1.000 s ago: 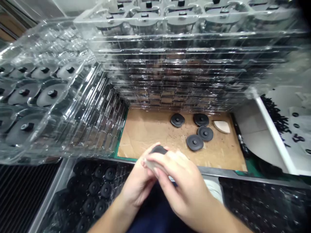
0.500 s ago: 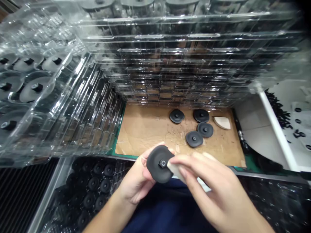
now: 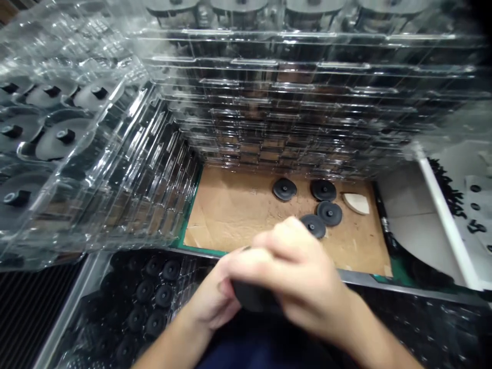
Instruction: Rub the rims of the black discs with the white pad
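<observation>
Low in the middle, my left hand (image 3: 213, 292) is closed around the edge of a black rounded disc (image 3: 253, 297). My right hand (image 3: 303, 271) lies over the top of this disc with its fingers curled, somewhat blurred by motion. It covers the disc's central stub and most of its face. The pale wedge-shaped pad that was pinched in the right fingers is hidden behind them. Beyond the hands, several like black discs, each with a stub, lie on a cardboard sheet (image 3: 226, 215); the nearest disc (image 3: 313, 225) is partly covered by my right hand.
Another pale wedge-shaped pad (image 3: 356, 203) lies at the cardboard's right. Tall stacks of clear plastic trays (image 3: 269, 102) rise behind and at the left, some holding discs. A tray of black discs (image 3: 146, 292) sits below left. A white bin (image 3: 442, 215) with small black parts stands right.
My right hand has moved up and left over the disc, fingers now curled across it, hiding the pad. The disc is tilted more. The view has shifted slightly.
</observation>
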### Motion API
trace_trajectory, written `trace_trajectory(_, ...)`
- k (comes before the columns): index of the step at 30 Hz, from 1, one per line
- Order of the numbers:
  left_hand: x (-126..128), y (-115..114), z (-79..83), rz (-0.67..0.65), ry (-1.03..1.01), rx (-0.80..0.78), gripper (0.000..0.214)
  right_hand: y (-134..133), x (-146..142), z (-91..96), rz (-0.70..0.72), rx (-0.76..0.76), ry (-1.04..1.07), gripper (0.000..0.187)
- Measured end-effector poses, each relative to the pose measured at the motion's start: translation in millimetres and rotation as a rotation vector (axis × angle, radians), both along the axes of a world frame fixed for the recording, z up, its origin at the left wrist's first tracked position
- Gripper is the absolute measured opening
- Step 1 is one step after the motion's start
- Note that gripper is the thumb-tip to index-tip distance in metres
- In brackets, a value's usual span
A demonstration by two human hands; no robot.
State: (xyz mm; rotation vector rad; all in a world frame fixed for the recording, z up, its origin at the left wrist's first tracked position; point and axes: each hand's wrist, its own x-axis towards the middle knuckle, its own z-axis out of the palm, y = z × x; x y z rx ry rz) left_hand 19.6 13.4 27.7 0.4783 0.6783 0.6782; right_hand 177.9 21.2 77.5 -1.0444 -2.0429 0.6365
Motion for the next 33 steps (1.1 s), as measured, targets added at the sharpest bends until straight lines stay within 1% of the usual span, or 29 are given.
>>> trace_trajectory(2,-5,0,-2.0,0.056,-0.107,-0.054,0.047,11,9,-13.1,-0.164,-0.186,0.023,0.028)
trace_trajectory(4,-10,1,-1.4,0.101,-0.219,-0.116,0.055,23,15,-33.9,-0.318,-0.386,-0.001,0.025)
trace_trajectory(5,-13,1,-0.4,0.121,-0.264,-0.14,0.058,28,15,-46.9,-0.343,-0.455,-0.014,0.024)
trace_trajectory(6,-15,2,0.8,0.141,-0.295,-0.153,0.057,32,13,-61.2,-0.326,-0.5,-0.024,0.024)
trace_trajectory(8,-19,4,2.9,0.179,-0.327,-0.163,0.054,34,1,-91.1,-0.249,-0.534,-0.034,0.023)
trace_trajectory(9,-20,6,3.4,0.197,-0.343,-0.172,0.053,33,-6,-104.8,-0.238,-0.546,-0.037,0.023)
trace_trajectory(11,-23,9,2.9,0.22,-0.366,-0.204,0.052,29,-18,-125.2,-0.275,-0.552,-0.036,0.025)
trace_trajectory(12,-23,10,2.0,0.225,-0.38,-0.225,0.053,26,-22,-130.5,-0.307,-0.548,-0.031,0.027)
trace_trajectory(14,-25,12,-0.7,0.225,-0.403,-0.255,0.055,23,-23,-131.0,-0.342,-0.543,-0.01,0.029)
trace_trajectory(16,-26,13,-3.5,0.212,-0.417,-0.26,0.057,21,-18,-121.6,-0.319,-0.549,0.019,0.027)
trace_trajectory(20,-26,11,-7.0,0.164,-0.423,-0.207,0.058,14,-8,-101.0,-0.251,-0.555,0.079,0.023)
trace_trajectory(22,-27,11,-9.0,0.164,-0.387,-0.091,0.056,8,-6,-97.3,-0.251,-0.549,0.106,0.021)
trace_trajectory(23,-27,10,-10.5,0.181,-0.314,0.013,0.055,5,-6,-96.7,-0.257,-0.543,0.121,0.02)
trace_trajectory(24,-28,10,-12.6,0.2,-0.184,0.151,0.058,2,-6,-96.3,-0.266,-0.537,0.135,0.02)
trace_trajectory(26,-29,9,-18.0,0.218,0.201,0.5,0.075,-5,-5,-94.7,-0.294,-0.52,0.164,0.019)
trace_trajectory(27,-29,9,-21.2,0.205,0.399,0.67,0.087,-8,-3,-93.0,-0.316,-0.511,0.178,0.018)
trace_trajectory(28,-29,8,-24.4,0.176,0.555,0.814,0.097,-11,-1,-90.7,-0.341,-0.501,0.19,0.018)
trace_trajectory(29,-28,8,-27.4,0.139,0.651,0.931,0.103,-14,2,-87.8,-0.367,-0.492,0.201,0.018)
trace_trajectory(30,-27,8,-29.8,0.102,0.697,1.014,0.107,-17,5,-84.6,-0.391,-0.484,0.212,0.018)
trace_trajectory(31,-26,7,-31.6,0.078,0.718,1.064,0.108,-19,8,-81.3,-0.412,-0.476,0.223,0.017)
trace_trajectory(33,-23,6,-32.9,0.06,0.754,1.113,0.107,-25,14,-74.7,-0.441,-0.464,0.247,0.015)
